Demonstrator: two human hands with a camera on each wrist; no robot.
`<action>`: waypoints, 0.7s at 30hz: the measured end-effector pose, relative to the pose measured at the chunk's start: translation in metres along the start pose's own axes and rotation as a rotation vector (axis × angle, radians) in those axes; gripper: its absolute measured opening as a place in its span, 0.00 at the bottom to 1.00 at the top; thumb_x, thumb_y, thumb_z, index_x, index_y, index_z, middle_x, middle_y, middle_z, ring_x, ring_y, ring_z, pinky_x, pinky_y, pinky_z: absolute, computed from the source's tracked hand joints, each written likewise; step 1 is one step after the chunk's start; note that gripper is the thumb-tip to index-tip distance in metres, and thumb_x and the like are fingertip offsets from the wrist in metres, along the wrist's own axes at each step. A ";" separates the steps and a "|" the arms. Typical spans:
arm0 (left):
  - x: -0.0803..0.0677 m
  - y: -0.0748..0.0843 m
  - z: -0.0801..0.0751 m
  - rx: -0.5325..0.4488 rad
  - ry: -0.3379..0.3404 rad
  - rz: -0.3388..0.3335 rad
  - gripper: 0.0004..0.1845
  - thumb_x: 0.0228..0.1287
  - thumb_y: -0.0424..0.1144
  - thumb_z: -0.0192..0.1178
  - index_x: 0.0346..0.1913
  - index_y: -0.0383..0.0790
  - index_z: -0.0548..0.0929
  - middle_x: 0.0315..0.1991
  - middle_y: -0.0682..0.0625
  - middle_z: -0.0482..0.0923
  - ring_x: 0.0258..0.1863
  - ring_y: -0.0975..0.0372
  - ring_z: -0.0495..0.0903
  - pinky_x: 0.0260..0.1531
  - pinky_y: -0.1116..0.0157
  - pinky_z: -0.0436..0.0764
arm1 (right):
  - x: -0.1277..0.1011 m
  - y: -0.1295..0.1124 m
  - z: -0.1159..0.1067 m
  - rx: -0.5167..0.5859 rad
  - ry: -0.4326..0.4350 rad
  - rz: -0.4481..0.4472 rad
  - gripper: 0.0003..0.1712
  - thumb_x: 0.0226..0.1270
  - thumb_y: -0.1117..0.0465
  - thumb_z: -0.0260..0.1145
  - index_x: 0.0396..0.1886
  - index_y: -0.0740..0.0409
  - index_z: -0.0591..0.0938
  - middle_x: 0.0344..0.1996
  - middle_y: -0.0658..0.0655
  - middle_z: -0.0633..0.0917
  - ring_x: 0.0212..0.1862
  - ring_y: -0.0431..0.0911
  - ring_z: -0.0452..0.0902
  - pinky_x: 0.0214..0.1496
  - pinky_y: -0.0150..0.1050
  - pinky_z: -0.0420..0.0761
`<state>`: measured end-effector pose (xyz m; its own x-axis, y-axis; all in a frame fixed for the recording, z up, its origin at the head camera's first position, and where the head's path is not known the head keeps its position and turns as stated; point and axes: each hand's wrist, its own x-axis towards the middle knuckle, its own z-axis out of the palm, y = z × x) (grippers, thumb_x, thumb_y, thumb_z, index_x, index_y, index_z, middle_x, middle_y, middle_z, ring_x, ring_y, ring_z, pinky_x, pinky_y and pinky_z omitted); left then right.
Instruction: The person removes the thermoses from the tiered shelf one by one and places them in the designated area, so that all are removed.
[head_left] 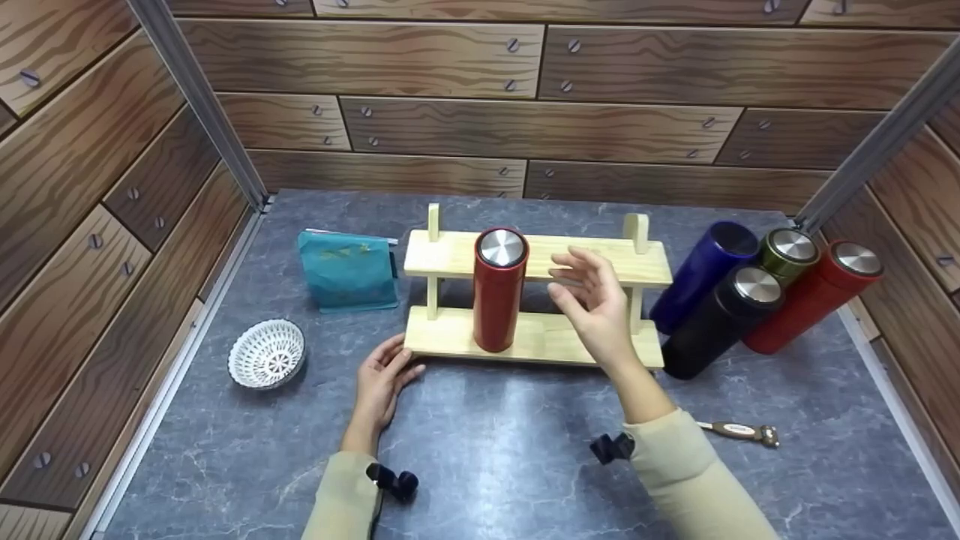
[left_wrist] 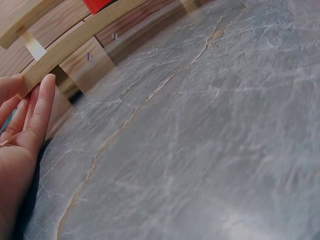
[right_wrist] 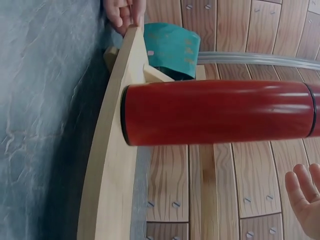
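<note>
my left hand (head_left: 380, 377) steadies the wooden rack (head_left: 536, 300); my right hand (head_left: 592, 300) hangs loose-fingered beside the upright red flask (head_left: 499, 291).

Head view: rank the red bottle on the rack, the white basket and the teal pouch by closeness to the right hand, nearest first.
From the right hand:
1. Red bottle, upright on the wooden rack, just left of the hand.
2. Teal pouch, beyond the rack's left end.
3. White basket, far left on the table.

The left hand (head_left: 381, 379) lay low near the counter's front edge, fingers (left_wrist: 42, 107) straight and close together, forearm reaching in from the front. The right hand (head_left: 592, 300) was raised, its fingers (head_left: 574, 264) spread and relaxed, holding nothing, the sleeved forearm angled up from the front.
</note>
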<state>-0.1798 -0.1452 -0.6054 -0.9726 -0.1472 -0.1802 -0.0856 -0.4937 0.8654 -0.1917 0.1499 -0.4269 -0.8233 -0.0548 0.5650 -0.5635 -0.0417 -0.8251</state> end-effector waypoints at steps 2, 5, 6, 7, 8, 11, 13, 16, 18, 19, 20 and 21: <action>0.000 0.000 0.000 -0.008 -0.005 0.002 0.25 0.57 0.31 0.64 0.58 0.30 0.72 0.47 0.39 0.72 0.43 0.53 0.78 0.45 0.54 0.82 | 0.003 0.001 0.004 -0.001 -0.010 0.009 0.29 0.58 0.75 0.64 0.59 0.72 0.65 0.52 0.70 0.75 0.51 0.61 0.73 0.51 0.44 0.79; 0.001 -0.001 0.001 -0.010 -0.009 0.005 0.25 0.58 0.31 0.64 0.58 0.30 0.72 0.47 0.39 0.72 0.43 0.53 0.78 0.44 0.54 0.82 | 0.008 0.002 0.009 -0.005 -0.024 0.023 0.31 0.57 0.75 0.65 0.60 0.71 0.65 0.53 0.68 0.75 0.53 0.60 0.72 0.53 0.50 0.77; 0.001 -0.001 0.001 -0.011 -0.011 0.004 0.25 0.58 0.31 0.64 0.58 0.31 0.72 0.48 0.39 0.72 0.44 0.53 0.78 0.44 0.54 0.82 | 0.009 0.002 0.011 -0.007 -0.027 0.026 0.32 0.56 0.75 0.65 0.60 0.72 0.65 0.54 0.68 0.75 0.53 0.60 0.71 0.53 0.52 0.76; 0.001 -0.001 0.001 -0.011 -0.013 0.003 0.25 0.58 0.31 0.64 0.59 0.31 0.72 0.48 0.39 0.72 0.44 0.52 0.78 0.44 0.54 0.82 | 0.011 0.001 0.013 -0.006 -0.031 0.029 0.32 0.56 0.76 0.65 0.60 0.72 0.64 0.54 0.68 0.74 0.54 0.60 0.71 0.53 0.54 0.75; 0.001 -0.002 0.002 -0.014 -0.015 0.003 0.25 0.57 0.31 0.64 0.59 0.31 0.72 0.48 0.39 0.72 0.44 0.52 0.78 0.44 0.54 0.82 | 0.012 -0.001 0.015 -0.002 -0.038 0.031 0.33 0.55 0.77 0.65 0.61 0.72 0.64 0.55 0.68 0.74 0.54 0.60 0.71 0.54 0.56 0.74; 0.001 -0.003 0.002 -0.021 -0.018 -0.001 0.26 0.57 0.32 0.65 0.59 0.31 0.72 0.48 0.38 0.72 0.44 0.52 0.78 0.44 0.54 0.82 | 0.016 -0.009 0.023 -0.001 -0.061 0.044 0.35 0.54 0.78 0.66 0.61 0.73 0.63 0.56 0.69 0.73 0.55 0.61 0.69 0.55 0.60 0.72; 0.001 -0.003 0.002 -0.015 -0.017 -0.001 0.26 0.57 0.32 0.65 0.59 0.31 0.72 0.48 0.38 0.72 0.44 0.52 0.78 0.44 0.54 0.82 | 0.018 -0.016 0.028 -0.002 -0.075 0.059 0.37 0.52 0.79 0.66 0.62 0.74 0.61 0.56 0.70 0.72 0.55 0.61 0.69 0.55 0.61 0.71; 0.001 -0.003 0.001 -0.002 -0.004 -0.011 0.25 0.57 0.32 0.65 0.58 0.32 0.73 0.49 0.38 0.72 0.44 0.52 0.79 0.44 0.54 0.82 | 0.020 -0.022 0.036 -0.004 -0.080 0.082 0.42 0.49 0.79 0.69 0.63 0.74 0.59 0.57 0.70 0.71 0.55 0.61 0.69 0.56 0.58 0.71; 0.001 -0.002 0.001 0.009 0.009 -0.016 0.25 0.57 0.33 0.65 0.58 0.32 0.73 0.49 0.38 0.72 0.45 0.52 0.79 0.44 0.55 0.82 | 0.021 -0.023 0.040 -0.014 -0.082 0.095 0.45 0.47 0.78 0.70 0.64 0.73 0.58 0.56 0.70 0.71 0.55 0.60 0.69 0.57 0.56 0.71; 0.001 -0.001 0.001 0.011 0.013 -0.019 0.25 0.57 0.32 0.65 0.58 0.33 0.73 0.49 0.38 0.72 0.45 0.52 0.79 0.44 0.55 0.82 | 0.022 -0.024 0.043 -0.018 -0.083 0.098 0.46 0.46 0.78 0.71 0.64 0.73 0.58 0.56 0.69 0.71 0.55 0.60 0.69 0.57 0.55 0.71; 0.001 -0.001 0.001 0.008 0.016 -0.022 0.25 0.57 0.32 0.65 0.58 0.33 0.73 0.50 0.38 0.72 0.45 0.51 0.79 0.44 0.54 0.82 | 0.023 -0.024 0.045 -0.024 -0.085 0.100 0.46 0.46 0.77 0.71 0.64 0.72 0.58 0.56 0.69 0.71 0.55 0.59 0.69 0.58 0.54 0.71; 0.001 0.000 0.001 0.009 0.017 -0.022 0.25 0.57 0.32 0.65 0.58 0.33 0.73 0.49 0.38 0.72 0.45 0.52 0.79 0.44 0.54 0.82 | 0.023 -0.023 0.046 -0.034 -0.087 0.101 0.46 0.46 0.77 0.72 0.65 0.72 0.59 0.56 0.68 0.72 0.55 0.58 0.70 0.58 0.54 0.71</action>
<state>-0.1810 -0.1448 -0.6057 -0.9665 -0.1511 -0.2073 -0.1090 -0.4895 0.8651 -0.1943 0.1034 -0.3945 -0.8678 -0.1438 0.4757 -0.4809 0.0018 -0.8768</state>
